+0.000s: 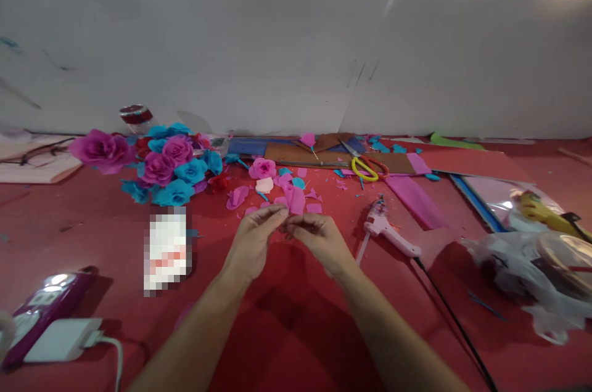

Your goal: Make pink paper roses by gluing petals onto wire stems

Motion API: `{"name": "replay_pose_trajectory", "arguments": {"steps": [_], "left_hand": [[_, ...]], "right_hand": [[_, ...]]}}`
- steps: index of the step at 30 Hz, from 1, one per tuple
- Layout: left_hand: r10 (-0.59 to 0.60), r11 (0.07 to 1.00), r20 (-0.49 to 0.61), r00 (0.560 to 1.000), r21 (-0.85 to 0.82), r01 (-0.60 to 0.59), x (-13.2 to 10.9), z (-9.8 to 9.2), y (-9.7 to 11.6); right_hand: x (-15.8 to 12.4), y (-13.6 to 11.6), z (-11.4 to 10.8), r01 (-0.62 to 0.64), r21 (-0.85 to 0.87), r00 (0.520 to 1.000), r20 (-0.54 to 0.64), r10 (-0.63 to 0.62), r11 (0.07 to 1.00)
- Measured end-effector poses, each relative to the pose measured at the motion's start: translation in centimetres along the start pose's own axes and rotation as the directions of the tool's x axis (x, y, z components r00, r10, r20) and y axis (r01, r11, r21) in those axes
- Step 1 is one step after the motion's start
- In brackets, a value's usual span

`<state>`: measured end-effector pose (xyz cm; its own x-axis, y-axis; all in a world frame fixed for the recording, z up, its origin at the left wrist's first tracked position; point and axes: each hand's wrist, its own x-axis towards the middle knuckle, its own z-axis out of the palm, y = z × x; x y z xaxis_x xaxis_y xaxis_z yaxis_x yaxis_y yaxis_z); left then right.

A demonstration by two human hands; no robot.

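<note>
In the head view a pink crepe paper petal (295, 198) stands up between my two hands. My left hand (253, 239) is closed, its thumb and fingers pinching the lower left of the petal. My right hand (321, 240) is closed too, with curled fingertips at the petal's lower edge; what lies between them is partly hidden. Just beyond are loose pink petals (237, 196), a pink paper flower (262, 168) and a pale paper piece (264, 185). A pink bud on a thin stick (308, 140) rests farther back.
Blue, pink and red paper flowers (173, 170) bunch at the left. Yellow-and-orange-handled scissors (365, 168) lie at the back. At right are a glue gun (388, 232) with a black cord, pink paper strip (414, 200) and plastic bag (518, 275). A purple power strip (50, 309) sits front left.
</note>
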<state>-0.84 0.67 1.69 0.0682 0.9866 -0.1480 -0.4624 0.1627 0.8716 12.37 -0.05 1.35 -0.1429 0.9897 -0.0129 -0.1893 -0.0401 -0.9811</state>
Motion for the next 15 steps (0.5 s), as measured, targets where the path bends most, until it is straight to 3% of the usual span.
{"name": "replay_pose_trajectory", "arguments": {"steps": [4,10,15], "left_hand": [[0.049,0.998,0.023,0.999,0.030,-0.050,-0.18,0.22,-0.06],[0.021,0.996,0.050,0.999,0.080,-0.025,-0.41,0.35,-0.16],[0.040,0.995,0.046,0.998,0.087,-0.044,-0.45,0.65,-0.04]], "right_hand": [[0.30,-0.43,-0.77,0.077,-0.024,0.982,-0.173,-0.080,0.997],[0.36,-0.50,-0.84,0.129,0.037,0.987,-0.105,-0.124,0.991],[0.35,-0.45,-0.85,0.122,0.071,0.986,-0.119,-0.113,0.990]]}}
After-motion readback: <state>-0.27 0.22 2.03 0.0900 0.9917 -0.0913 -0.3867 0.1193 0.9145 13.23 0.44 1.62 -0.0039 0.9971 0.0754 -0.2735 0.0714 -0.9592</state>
